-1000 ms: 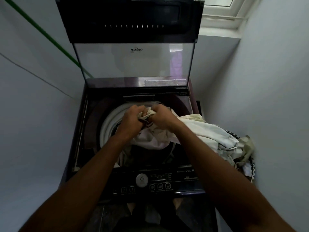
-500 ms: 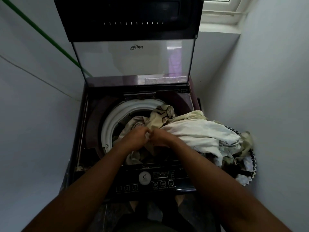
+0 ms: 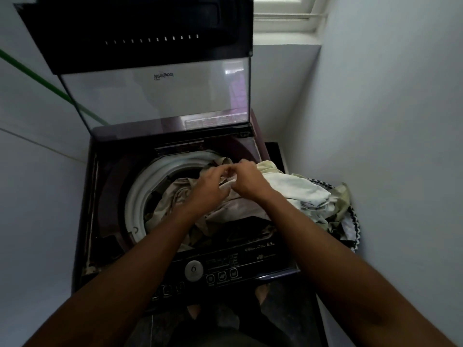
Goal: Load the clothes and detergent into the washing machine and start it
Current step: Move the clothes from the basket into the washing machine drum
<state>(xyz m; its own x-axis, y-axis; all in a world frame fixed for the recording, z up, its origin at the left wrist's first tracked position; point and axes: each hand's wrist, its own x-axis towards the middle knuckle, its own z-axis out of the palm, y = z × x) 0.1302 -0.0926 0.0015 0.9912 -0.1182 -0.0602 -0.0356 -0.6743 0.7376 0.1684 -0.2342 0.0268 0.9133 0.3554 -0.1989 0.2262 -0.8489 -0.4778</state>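
Note:
A dark top-loading washing machine (image 3: pixel 112 186) stands open, its glass lid (image 3: pixel 155 96) raised behind the white drum rim (image 3: pixel 140 191). Pale beige and white clothes (image 3: pixel 175 196) spill from the drum over the machine's right side. My left hand (image 3: pixel 210 186) and my right hand (image 3: pixel 248 179) meet over the right part of the drum, both gripping a fold of the pale cloth (image 3: pixel 228 182) between them. The control panel (image 3: pixel 220 269) with a round silver dial (image 3: pixel 193 269) lies near me. No detergent is in view.
More clothes (image 3: pixel 313 196) hang over a dark-trimmed basket (image 3: pixel 354 221) wedged between the machine and the right wall. White walls close in on both sides. A window sill (image 3: pixel 283 33) is at the back right. A green line (image 3: pixel 45 83) crosses the left wall.
Both hands went toward the drum's near edge with the cloth, then rose and shifted right, back over the pile. More beige fabric now lies inside the drum.

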